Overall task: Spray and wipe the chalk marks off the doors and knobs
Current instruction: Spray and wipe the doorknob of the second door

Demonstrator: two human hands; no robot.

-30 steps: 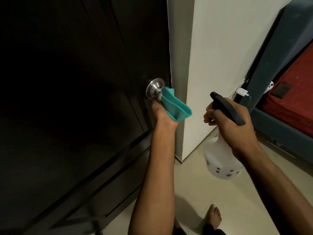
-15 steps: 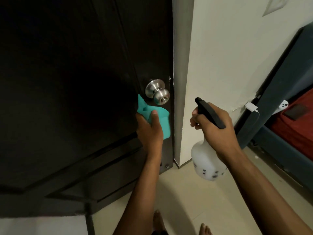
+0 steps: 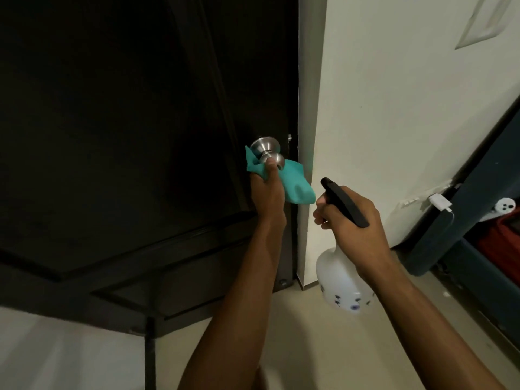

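Brushed metal knob (image 3: pixel 266 152), soft teal cloth (image 3: pixel 297 187), translucent plastic bottle (image 3: pixel 342 280), dark matt door (image 3: pixel 112 136).

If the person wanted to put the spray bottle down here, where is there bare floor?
Bare pale floor lies between the dark wooden door and the dark blue bed frame, below the white spray bottle. It is crowded around the silver round door knob, where the left hand holds the teal cloth.

Wall (image 3: pixel 394 108) crowds knob (image 3: pixel 266 149) — left open.

At frame centre, the left hand (image 3: pixel 266 192) presses a teal cloth (image 3: pixel 295 184) under the steel knob (image 3: pixel 266 150) of the dark door (image 3: pixel 126 122); the right hand (image 3: pixel 354 223) grips a white spray bottle (image 3: pixel 342 282).
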